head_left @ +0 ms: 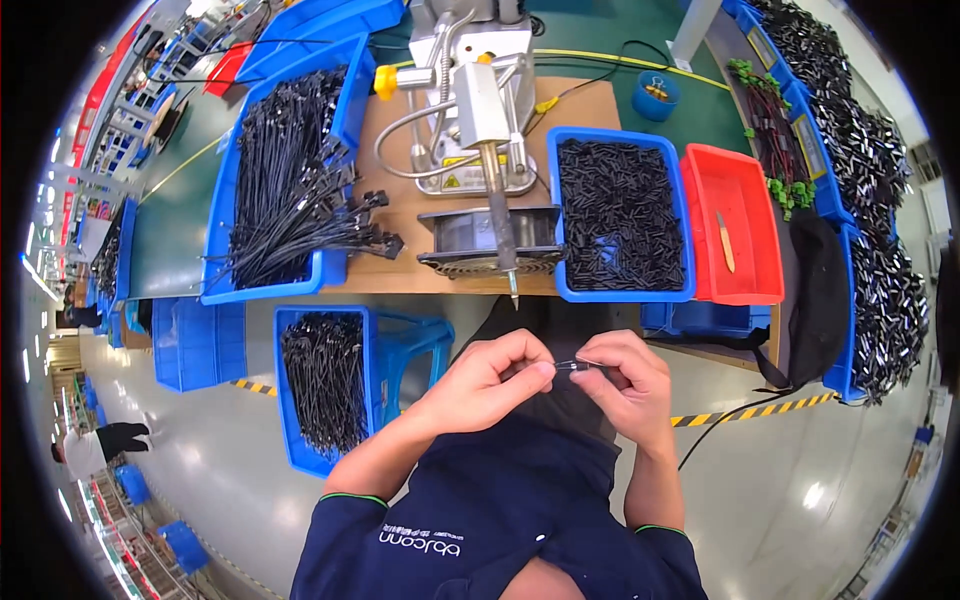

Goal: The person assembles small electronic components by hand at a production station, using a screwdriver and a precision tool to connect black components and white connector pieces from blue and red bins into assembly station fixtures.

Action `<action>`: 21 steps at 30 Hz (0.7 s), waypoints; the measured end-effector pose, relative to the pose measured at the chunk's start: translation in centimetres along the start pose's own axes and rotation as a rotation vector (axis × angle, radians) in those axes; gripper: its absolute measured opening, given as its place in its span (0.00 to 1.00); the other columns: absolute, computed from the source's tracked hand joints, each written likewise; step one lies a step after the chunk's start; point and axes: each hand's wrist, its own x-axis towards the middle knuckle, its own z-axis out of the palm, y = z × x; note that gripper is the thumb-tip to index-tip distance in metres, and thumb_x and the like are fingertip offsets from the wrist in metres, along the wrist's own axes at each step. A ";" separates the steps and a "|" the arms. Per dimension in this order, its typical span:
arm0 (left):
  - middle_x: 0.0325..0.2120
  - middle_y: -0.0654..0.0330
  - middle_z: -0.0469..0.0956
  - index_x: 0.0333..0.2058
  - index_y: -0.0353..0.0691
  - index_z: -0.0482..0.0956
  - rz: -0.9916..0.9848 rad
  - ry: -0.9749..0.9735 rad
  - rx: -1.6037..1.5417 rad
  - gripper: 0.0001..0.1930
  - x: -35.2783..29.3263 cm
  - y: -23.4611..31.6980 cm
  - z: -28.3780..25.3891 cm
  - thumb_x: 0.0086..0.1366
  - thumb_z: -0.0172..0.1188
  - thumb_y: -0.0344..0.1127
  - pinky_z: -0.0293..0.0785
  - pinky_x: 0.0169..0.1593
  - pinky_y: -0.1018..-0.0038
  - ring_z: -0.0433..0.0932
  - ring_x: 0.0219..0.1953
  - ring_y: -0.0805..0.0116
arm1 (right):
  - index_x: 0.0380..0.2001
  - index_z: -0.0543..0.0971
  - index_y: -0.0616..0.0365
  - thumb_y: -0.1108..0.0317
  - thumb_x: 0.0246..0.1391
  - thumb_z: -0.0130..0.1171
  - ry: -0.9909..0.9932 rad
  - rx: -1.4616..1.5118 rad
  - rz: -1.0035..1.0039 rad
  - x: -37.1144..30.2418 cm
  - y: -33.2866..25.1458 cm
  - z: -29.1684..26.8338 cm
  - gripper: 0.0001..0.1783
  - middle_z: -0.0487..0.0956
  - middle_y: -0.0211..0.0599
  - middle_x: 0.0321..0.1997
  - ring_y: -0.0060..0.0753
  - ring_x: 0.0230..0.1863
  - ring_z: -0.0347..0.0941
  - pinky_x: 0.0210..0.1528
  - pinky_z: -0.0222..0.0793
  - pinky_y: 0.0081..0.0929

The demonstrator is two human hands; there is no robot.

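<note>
My left hand pinches one end of a thin wire between thumb and forefinger. At its other end, the fingers of my right hand close on a small silvery piece, too small to make out clearly. Both hands are in front of my lap, just past the table's near edge. Above them a soldering iron points down from its stand, its tip apart from my fingers. A spool is mounted behind the iron.
Black cables fill a blue bin at left and a lower one. Small black tubes lie in a blue bin beside a red tray holding a yellow tool. More blue bins line the right. A blue stool stands below.
</note>
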 end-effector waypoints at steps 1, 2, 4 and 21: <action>0.30 0.67 0.82 0.44 0.36 0.81 -0.006 0.012 0.000 0.08 -0.1 -0.3 0.1 0.77 0.64 0.35 0.71 0.32 0.78 0.74 0.30 0.83 | 0.43 0.88 0.62 0.78 0.52 0.78 0.012 0.010 -0.027 0.1 0.3 0.4 0.15 0.84 0.35 0.43 0.10 0.26 0.63 0.26 0.55 0.14; 0.31 0.66 0.82 0.45 0.35 0.81 0.046 0.086 0.052 0.07 -0.3 -0.6 0.3 0.76 0.64 0.34 0.71 0.32 0.78 0.74 0.30 0.83 | 0.42 0.87 0.63 0.78 0.53 0.78 0.017 -0.001 0.014 0.1 0.0 0.6 0.13 0.84 0.33 0.41 0.09 0.25 0.61 0.26 0.53 0.14; 0.35 0.61 0.83 0.49 0.35 0.82 0.242 0.231 0.306 0.11 -0.2 -0.3 0.6 0.71 0.69 0.29 0.74 0.31 0.77 0.77 0.27 0.77 | 0.42 0.87 0.64 0.78 0.54 0.77 0.026 0.025 0.057 0.1 -0.2 1.0 0.12 0.84 0.32 0.40 0.09 0.25 0.60 0.26 0.53 0.14; 0.29 0.62 0.81 0.39 0.35 0.84 0.353 0.315 0.408 0.08 0.3 0.2 1.4 0.64 0.73 0.27 0.62 0.24 0.78 0.68 0.20 0.81 | 0.44 0.87 0.65 0.80 0.56 0.74 0.145 0.208 0.145 -1.0 0.9 2.6 0.12 0.85 0.30 0.42 0.06 0.23 0.57 0.26 0.53 0.13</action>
